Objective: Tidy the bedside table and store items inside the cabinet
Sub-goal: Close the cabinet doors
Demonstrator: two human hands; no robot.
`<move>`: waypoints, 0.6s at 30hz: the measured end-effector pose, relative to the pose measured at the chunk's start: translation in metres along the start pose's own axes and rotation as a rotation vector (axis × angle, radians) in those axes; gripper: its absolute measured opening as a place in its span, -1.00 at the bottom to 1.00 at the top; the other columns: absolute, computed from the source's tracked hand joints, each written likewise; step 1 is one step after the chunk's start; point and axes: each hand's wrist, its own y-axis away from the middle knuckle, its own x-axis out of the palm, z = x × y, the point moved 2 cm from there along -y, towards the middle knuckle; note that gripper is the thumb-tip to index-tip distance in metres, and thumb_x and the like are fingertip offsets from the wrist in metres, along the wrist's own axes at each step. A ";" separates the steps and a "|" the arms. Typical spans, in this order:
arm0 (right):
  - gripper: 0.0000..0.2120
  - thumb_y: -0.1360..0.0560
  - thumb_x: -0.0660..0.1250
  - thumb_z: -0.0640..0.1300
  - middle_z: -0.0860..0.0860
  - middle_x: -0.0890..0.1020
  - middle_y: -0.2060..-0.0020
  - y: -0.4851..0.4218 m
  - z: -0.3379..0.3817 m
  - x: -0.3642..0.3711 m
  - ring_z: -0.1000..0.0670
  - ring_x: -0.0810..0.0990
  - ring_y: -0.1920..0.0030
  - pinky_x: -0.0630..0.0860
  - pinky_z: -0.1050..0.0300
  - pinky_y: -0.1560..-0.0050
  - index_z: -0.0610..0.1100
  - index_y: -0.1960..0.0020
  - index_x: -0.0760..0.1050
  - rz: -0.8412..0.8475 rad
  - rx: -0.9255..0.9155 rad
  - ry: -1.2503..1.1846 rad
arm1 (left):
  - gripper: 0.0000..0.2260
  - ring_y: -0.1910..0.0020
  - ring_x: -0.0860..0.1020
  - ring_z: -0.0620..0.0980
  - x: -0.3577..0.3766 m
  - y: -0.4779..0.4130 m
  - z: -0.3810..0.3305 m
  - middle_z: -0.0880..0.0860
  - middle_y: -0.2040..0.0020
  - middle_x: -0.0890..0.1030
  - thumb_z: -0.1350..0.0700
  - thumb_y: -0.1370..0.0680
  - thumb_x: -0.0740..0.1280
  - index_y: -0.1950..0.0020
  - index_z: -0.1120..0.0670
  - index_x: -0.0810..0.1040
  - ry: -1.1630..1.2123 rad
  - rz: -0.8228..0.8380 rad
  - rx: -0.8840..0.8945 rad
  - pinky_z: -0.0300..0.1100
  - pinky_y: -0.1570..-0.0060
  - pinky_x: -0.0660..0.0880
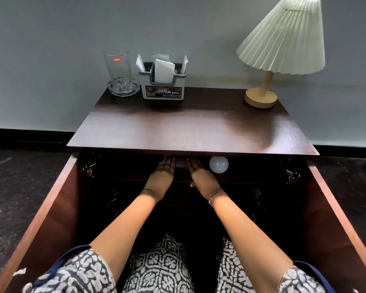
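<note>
Dark brown wooden desk [188, 123], cabinet doors [57, 208] open beneath. At the desk's back right, pleated white lamp [280, 39]; at its back left, grey napkin holder [163, 89] and clear glass tumbler [117, 66]: fragile, slippery, best gripped round the middle. Under the desk's front edge, left hand [163, 174] and right hand [201, 176], fingers straight, flat either side of a small dark purplish object [181, 163], not curled round it; white round bulb [218, 164] there too, light, brittle
</note>
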 end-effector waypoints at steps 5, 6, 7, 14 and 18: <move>-0.16 -0.42 0.34 -0.38 -0.23 -0.05 -0.52 0.001 0.002 -0.001 -0.16 -0.06 -0.53 0.14 0.10 -0.46 -0.28 -0.51 -0.13 -0.010 -0.004 0.033 | -0.39 -0.54 -0.03 0.19 -0.009 0.000 -0.010 0.31 -0.52 -0.01 0.42 -0.53 0.11 -0.50 0.31 -0.12 0.005 -0.004 -0.056 -0.09 -0.48 0.07; -0.15 -0.41 0.35 -0.38 -0.23 -0.03 -0.52 0.001 0.002 -0.001 -0.16 -0.04 -0.53 0.15 0.10 -0.45 -0.28 -0.51 -0.12 -0.017 -0.002 0.032 | -0.39 -0.53 -0.01 0.20 -0.010 -0.001 -0.013 0.32 -0.52 0.01 0.42 -0.52 0.12 -0.49 0.32 -0.11 0.004 -0.004 -0.071 -0.07 -0.46 0.15; -0.15 -0.40 0.35 -0.37 -0.22 -0.02 -0.52 0.001 0.003 -0.001 -0.15 -0.03 -0.53 0.15 0.11 -0.44 -0.27 -0.51 -0.12 -0.025 -0.002 0.032 | -0.39 -0.53 0.01 0.21 -0.013 -0.001 -0.017 0.33 -0.51 0.03 0.41 -0.52 0.14 -0.49 0.34 -0.10 0.005 -0.002 -0.088 -0.06 -0.43 0.21; -0.13 -0.40 0.39 -0.30 -0.23 0.01 -0.51 0.001 0.001 0.003 -0.15 -0.01 -0.52 0.12 0.08 -0.49 -0.28 -0.51 -0.10 -0.038 -0.008 0.068 | -0.20 -0.53 -0.02 0.21 -0.016 0.000 -0.030 0.32 -0.52 0.01 0.13 -0.48 0.33 -0.48 0.34 -0.13 0.026 0.065 -0.199 0.00 -0.51 0.04; -0.25 -0.48 0.27 -0.29 -0.24 0.03 -0.51 0.007 -0.003 0.010 -0.16 0.00 -0.52 0.11 0.04 -0.50 -0.30 -0.50 -0.11 -0.081 -0.013 0.043 | -0.14 -0.54 -0.14 0.15 -0.014 0.008 -0.043 0.26 -0.54 -0.06 -0.10 -0.46 0.25 -0.50 0.28 -0.18 0.172 0.016 -0.233 0.02 -0.52 -0.11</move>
